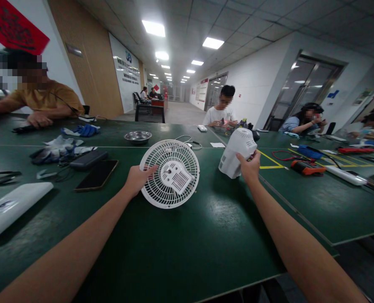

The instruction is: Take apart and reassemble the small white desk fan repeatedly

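Observation:
My left hand (139,180) grips the left rim of a round white fan grille (189,163). The grille is tilted up from the green table, its ribs and vented centre hub facing me. To the right, my right hand (250,165) is closed on a white plastic housing (236,151) with vent slots in its top and side. The housing is held tilted, its lower end close to the tabletop; I cannot tell if it touches. Some of my right fingers are hidden behind it. A white cable (194,145) lies behind the grille.
A metal bowl (138,137) stands behind the grille. Left lie a phone (97,176), a black case (88,159), gloves (56,149) and a white device (14,208). An orange multimeter (308,168) lies right. Several people sit around the tables.

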